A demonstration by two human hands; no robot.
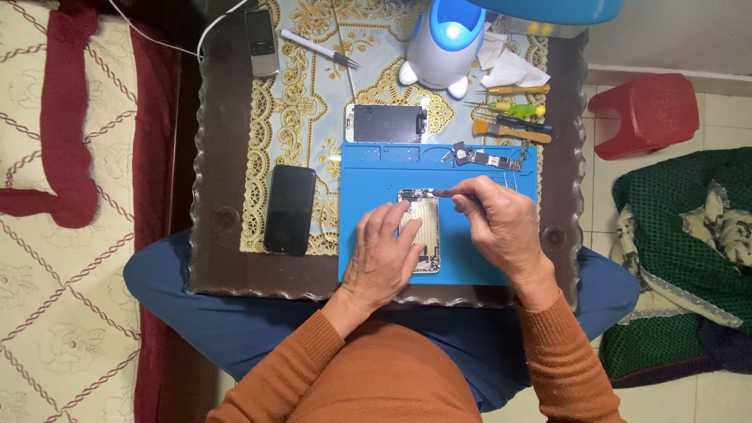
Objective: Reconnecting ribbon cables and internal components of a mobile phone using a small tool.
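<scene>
An opened gold phone housing [424, 213] lies on a blue work mat [368, 184]. My left hand [385, 254] rests flat on the housing's left and lower part, holding it down. My right hand [501, 223] grips a thin metal tool [443, 193], its tip touching the housing's top edge. A removed circuit board [489, 159] lies at the mat's upper right. A detached phone screen [386, 123] lies just beyond the mat.
A black phone [289, 209] lies left of the mat. An old handset [261, 31], tweezers [317, 48], a blue-white lamp [445, 43], screwdrivers and a brush [513, 117] sit further back. A red stool [646, 113] stands on the floor at right.
</scene>
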